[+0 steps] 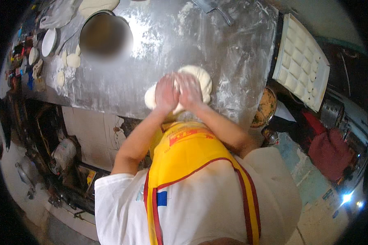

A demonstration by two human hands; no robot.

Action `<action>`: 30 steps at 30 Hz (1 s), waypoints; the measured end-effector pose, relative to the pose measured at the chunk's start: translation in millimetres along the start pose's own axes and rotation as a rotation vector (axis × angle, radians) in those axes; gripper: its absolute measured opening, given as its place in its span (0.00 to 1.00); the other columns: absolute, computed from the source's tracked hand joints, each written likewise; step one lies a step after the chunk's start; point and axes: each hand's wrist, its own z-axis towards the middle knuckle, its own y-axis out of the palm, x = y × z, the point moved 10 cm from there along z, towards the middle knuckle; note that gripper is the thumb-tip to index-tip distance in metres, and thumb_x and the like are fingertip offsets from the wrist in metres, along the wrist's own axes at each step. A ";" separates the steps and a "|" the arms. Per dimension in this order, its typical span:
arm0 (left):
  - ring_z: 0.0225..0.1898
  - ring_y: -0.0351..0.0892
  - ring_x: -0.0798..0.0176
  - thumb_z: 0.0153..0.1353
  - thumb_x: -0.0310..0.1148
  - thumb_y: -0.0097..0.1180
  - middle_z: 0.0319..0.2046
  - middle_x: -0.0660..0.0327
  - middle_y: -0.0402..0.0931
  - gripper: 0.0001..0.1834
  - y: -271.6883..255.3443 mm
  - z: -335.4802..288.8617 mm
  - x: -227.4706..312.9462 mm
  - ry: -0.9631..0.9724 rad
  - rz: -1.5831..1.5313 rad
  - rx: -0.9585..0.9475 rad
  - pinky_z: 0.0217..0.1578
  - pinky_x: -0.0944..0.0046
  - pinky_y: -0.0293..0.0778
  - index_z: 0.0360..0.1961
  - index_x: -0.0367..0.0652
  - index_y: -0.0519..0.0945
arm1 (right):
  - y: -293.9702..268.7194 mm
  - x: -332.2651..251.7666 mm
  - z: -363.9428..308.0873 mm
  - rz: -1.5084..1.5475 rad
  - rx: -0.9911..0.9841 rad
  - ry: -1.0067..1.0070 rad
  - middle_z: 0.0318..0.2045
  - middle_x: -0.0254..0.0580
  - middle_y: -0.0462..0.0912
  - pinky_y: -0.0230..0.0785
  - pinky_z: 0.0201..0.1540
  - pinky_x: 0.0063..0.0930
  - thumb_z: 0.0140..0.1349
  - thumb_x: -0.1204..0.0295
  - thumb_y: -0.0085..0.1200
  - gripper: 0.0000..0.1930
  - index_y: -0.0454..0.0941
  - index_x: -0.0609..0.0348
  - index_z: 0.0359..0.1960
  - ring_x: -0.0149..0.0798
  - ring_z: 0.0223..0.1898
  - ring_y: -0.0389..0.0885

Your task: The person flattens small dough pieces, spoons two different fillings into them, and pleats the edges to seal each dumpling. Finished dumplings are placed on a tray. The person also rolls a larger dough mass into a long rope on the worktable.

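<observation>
A large soft lump of white dough (201,77) lies on the floured metal table (122,87) close to my body. My left hand (167,92) presses down on its left part, with the fingers bent over it. Right beside it, my right hand (189,90) bears on the middle of the dough, its fingers also curled into it. The two hands touch or nearly touch. Dough bulges out past both hands, and the fingertips are partly blurred and sunk in it.
A round metal pot (104,36) stands at the far left, near small dough pieces (73,61) and a white bowl (49,42). A scraper (214,9) lies at the far edge. To the right are a tray of shaped dough pieces (300,61) and a bowl of orange-brown filling (266,107).
</observation>
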 end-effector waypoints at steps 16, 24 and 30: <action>0.75 0.34 0.41 0.67 0.51 0.46 0.74 0.45 0.39 0.40 17.8 35.3 15.2 -0.137 0.319 -0.154 0.72 0.43 0.33 0.74 0.44 0.51 | -107.8 171.0 122.6 -0.032 0.113 0.422 0.49 0.58 0.80 0.70 0.56 0.43 0.60 0.46 0.55 0.32 0.75 0.60 0.57 0.52 0.53 0.79; 0.61 0.69 0.44 0.64 0.39 0.46 0.58 0.48 0.72 0.20 -55.3 63.2 13.3 0.091 0.020 -0.075 0.64 0.47 0.60 0.54 0.43 0.77 | -8.8 -106.0 -30.8 0.313 -0.443 -0.477 0.31 0.55 0.81 0.73 0.46 0.47 0.57 0.77 0.48 0.06 0.78 0.64 0.30 0.51 0.37 0.80; 0.73 0.48 0.46 0.61 0.54 0.48 0.71 0.53 0.55 0.36 35.9 57.5 3.4 0.226 0.476 -0.069 0.70 0.37 0.37 0.68 0.50 0.65 | -80.3 99.6 -21.6 0.647 0.119 0.474 0.43 0.54 0.83 0.72 0.54 0.38 0.70 0.67 0.45 0.14 0.79 0.64 0.45 0.46 0.48 0.81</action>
